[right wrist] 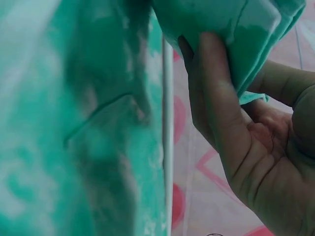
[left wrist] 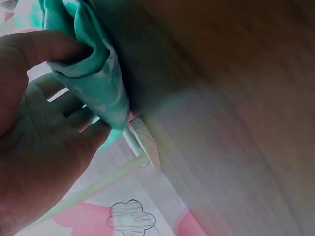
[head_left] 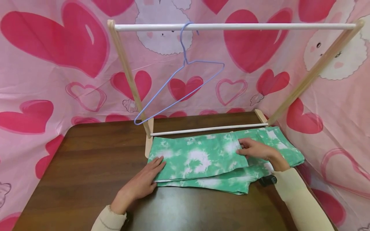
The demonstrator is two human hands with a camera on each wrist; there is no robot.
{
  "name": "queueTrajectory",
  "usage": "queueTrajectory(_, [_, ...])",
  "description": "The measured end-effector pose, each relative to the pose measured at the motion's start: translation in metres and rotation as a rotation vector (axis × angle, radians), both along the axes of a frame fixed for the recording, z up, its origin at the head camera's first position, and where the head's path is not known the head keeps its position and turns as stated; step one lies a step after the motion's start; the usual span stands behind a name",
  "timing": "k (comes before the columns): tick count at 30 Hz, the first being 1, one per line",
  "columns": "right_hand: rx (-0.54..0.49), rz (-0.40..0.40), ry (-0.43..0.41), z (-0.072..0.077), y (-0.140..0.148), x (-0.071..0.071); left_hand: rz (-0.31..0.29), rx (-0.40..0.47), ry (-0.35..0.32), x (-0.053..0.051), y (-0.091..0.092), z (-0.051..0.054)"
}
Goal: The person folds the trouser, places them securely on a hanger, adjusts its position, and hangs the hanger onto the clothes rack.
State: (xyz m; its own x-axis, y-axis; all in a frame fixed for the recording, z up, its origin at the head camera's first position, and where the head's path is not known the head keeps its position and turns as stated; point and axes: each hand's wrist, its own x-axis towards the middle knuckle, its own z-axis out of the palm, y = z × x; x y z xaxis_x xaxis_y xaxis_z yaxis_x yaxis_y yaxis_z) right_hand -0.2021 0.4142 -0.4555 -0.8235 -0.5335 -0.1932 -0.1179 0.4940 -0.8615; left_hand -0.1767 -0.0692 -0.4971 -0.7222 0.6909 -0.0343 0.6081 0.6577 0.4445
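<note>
A folded green-and-white tie-dye garment (head_left: 199, 160) lies on the table in the head view, its upper layer stopping short of the longer right part. At its left end is my left hand (head_left: 140, 184), fingers on top; the left wrist view shows the thumb and fingers of that hand (left wrist: 39, 137) around the folded edge of the cloth (left wrist: 101, 86). My right hand (head_left: 257, 150) pinches the right edge of the upper layer. In the right wrist view, cloth (right wrist: 246, 34) sits between the thumb and fingers of the right hand (right wrist: 251, 147).
Behind the garment stands a wooden rack with a white top rail (head_left: 260, 26) and a white lower bar (head_left: 208, 129). A blue hanger (head_left: 170, 80) hangs from the top rail. A small black object (head_left: 268, 180) is by the right wrist. Pink heart-patterned fabric (head_left: 52, 86) surrounds the brown table (head_left: 86, 160).
</note>
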Motion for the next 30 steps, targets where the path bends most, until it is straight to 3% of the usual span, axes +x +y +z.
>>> queueTrajectory(6, [0.043, -0.034, -0.027, -0.007, -0.004, 0.003, -0.027, 0.024, -0.077, -0.002, -0.002, 0.005])
queueTrajectory(9, [0.069, -0.047, -0.030, -0.009, -0.006, 0.005, -0.044, 0.075, -0.094, -0.009, -0.004, 0.013])
queueTrajectory(12, [0.082, -0.048, -0.018, -0.010, -0.008, 0.007, -0.035, 0.197, -0.028, -0.024, -0.007, 0.024])
queueTrajectory(15, [0.092, -0.054, -0.009, -0.010, -0.008, 0.008, 0.018, 0.325, 0.065, -0.047, -0.010, 0.035])
queueTrajectory(17, [0.102, -0.054, -0.003, -0.009, -0.008, 0.008, 0.053, 0.373, 0.086, -0.061, -0.011, 0.040])
queueTrajectory(19, [0.111, -0.054, 0.004, -0.009, -0.008, 0.009, 0.075, 0.382, 0.082, -0.074, -0.010, 0.042])
queueTrajectory(23, [0.106, -0.052, 0.003, -0.009, -0.007, 0.010, 0.058, 0.351, 0.053, -0.095, -0.003, 0.038])
queueTrajectory(30, [0.112, -0.048, 0.021, -0.007, -0.007, 0.009, 0.047, 0.252, -0.043, -0.116, 0.008, 0.034])
